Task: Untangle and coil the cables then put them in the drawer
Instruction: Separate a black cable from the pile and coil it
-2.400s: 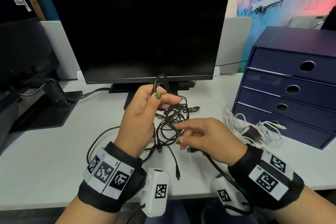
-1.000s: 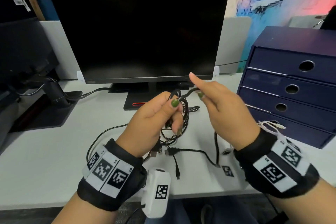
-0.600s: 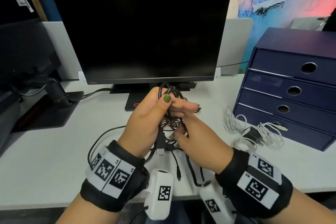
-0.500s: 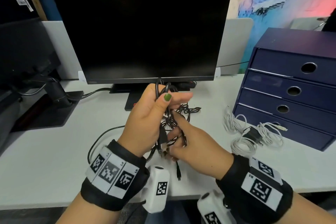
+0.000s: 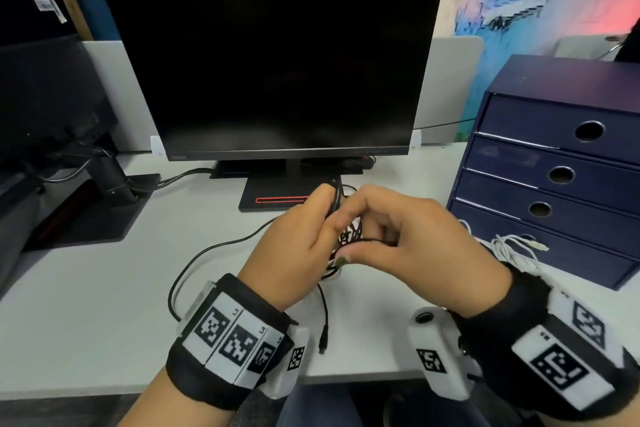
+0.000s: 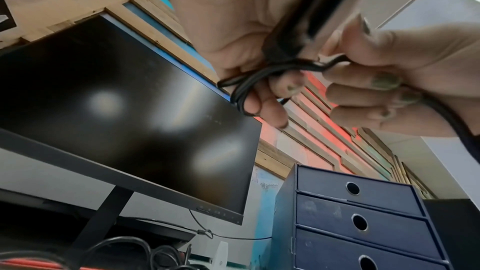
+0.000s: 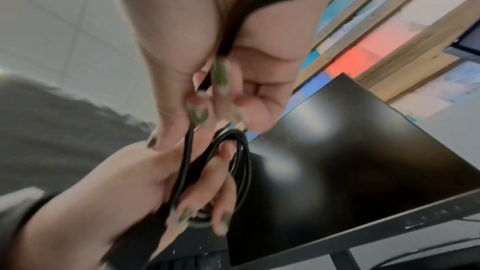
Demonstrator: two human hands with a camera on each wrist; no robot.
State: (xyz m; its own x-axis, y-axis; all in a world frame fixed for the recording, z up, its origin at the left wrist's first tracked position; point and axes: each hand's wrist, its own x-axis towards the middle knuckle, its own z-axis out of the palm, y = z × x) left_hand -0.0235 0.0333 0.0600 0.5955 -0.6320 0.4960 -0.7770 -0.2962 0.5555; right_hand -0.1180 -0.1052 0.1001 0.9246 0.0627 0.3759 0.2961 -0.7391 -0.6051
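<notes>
Between the two hands, raised a little above the white table (image 5: 86,305), a black cable (image 6: 262,75) is gathered into loops. The left hand (image 5: 294,246) has its fingers curled round the bundle, the loops passing over its fingers (image 7: 223,182) and standing up out of the fist near the thumb. The right hand (image 5: 408,243) is bent over from the other side, thumb and fingertips pinching a single strand of that same cable just beside the left hand's bundle; the two hands touch.

From the head view the cable is mostly hidden behind the knuckles, with only a short piece poking up and a tangle showing in the gap below. The left wrist view shows the strand running from the bundle across to the right fingers, and the right wrist view shows the oval of the coil round the left fingers, though blurred. A loose tail hangs from the hands to the table, its plug (image 5: 322,343) lying near the table's front edge.

Right of the hands, a white cable (image 5: 516,246) lies on the table against the lowest drawer of the blue drawer unit (image 5: 554,177), whose drawers are all shut. Behind stands a dark monitor (image 5: 277,62).
</notes>
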